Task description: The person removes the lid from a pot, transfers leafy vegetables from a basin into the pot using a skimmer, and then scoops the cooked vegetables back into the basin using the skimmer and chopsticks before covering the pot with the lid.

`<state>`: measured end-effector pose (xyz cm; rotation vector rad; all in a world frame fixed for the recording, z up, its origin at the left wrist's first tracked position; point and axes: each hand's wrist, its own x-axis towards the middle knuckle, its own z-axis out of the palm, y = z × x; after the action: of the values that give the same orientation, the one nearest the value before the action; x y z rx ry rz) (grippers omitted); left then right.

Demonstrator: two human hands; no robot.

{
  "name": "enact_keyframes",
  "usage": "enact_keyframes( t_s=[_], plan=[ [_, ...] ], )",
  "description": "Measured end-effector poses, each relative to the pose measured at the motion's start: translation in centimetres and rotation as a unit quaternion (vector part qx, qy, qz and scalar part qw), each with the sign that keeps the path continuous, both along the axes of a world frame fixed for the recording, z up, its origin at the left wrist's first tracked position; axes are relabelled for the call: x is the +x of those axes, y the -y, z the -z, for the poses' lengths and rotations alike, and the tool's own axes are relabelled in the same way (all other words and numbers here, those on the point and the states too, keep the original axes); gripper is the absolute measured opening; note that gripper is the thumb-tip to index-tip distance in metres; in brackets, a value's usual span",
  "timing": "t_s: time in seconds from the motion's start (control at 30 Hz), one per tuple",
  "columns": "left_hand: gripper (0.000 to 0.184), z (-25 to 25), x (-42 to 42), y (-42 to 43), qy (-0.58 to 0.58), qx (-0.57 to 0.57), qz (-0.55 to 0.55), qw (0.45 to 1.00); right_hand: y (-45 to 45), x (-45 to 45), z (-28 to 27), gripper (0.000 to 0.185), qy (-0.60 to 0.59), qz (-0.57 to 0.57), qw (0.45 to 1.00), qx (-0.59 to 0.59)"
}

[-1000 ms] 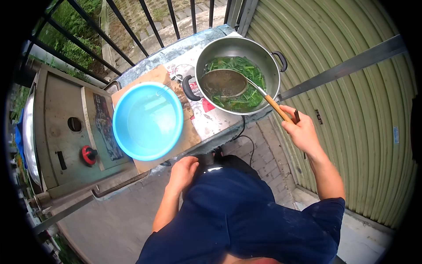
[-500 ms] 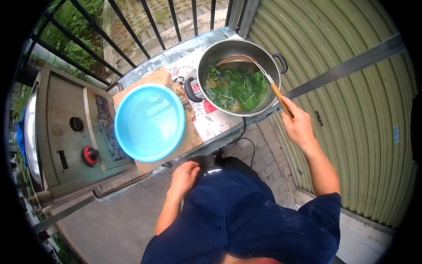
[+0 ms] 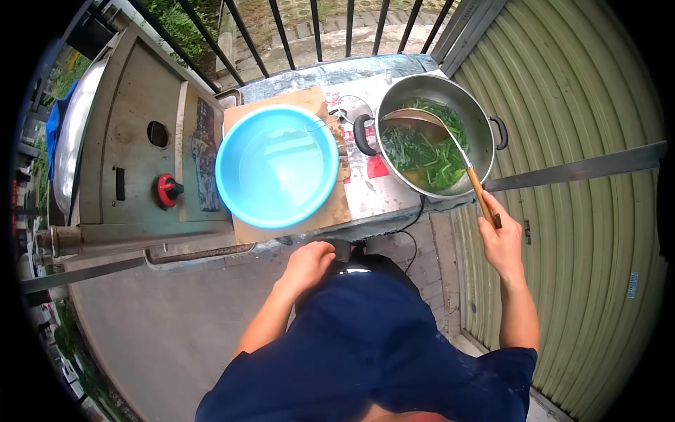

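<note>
A wide steel pot with black side handles holds green leafy vegetables in liquid. My right hand is closed around the wooden handle of a skimmer, at the pot's near right side. The skimmer's wide round head rests inside the pot, partly in the liquid among the greens. My left hand hangs in front of my waist, below the blue basin. Its fingers are curled in, and nothing shows in them. The basin contains clear water.
A metal cabinet with a red knob stands at the left. Cardboard lies under the basin. Black railing bars run behind the table, and a ribbed green shutter rises at the right. A cable hangs below the pot.
My view has turned, so the table and pot appear farther right. In the pot, the skimmer has shifted toward the left side, with its handle still in my right hand. My left hand stays by my waist.
</note>
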<state>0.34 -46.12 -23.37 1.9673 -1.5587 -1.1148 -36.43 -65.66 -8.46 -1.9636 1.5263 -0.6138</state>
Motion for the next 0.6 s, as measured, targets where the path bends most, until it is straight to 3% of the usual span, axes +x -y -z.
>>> enact_keyframes(
  t_s=[0.13, 0.23, 0.43, 0.6],
  plan=[
    [0.023, 0.6, 0.3, -0.9, -0.008, 0.012, -0.028, 1.0, -1.3, -2.6, -2.4, 0.048, -0.018, 0.018, 0.999, -0.02],
    [0.024, 0.4, 0.1, -0.9, -0.005, 0.02, -0.02, 1.0, 0.8, -2.8, -1.5, 0.05, -0.083, -0.01, 0.985, -0.151],
    [0.024, 0.3, 0.0, -0.3, 0.003, -0.003, -0.001, 1.0, 5.6, -0.7, 3.8, 0.057, -0.146, 0.013, 0.973, -0.18],
    [0.023, 0.7, 0.1, -0.4, -0.001, 0.0, -0.017, 1.0, 1.3, -2.0, 1.4, 0.058, -0.117, -0.035, 0.979, -0.161]
  ],
)
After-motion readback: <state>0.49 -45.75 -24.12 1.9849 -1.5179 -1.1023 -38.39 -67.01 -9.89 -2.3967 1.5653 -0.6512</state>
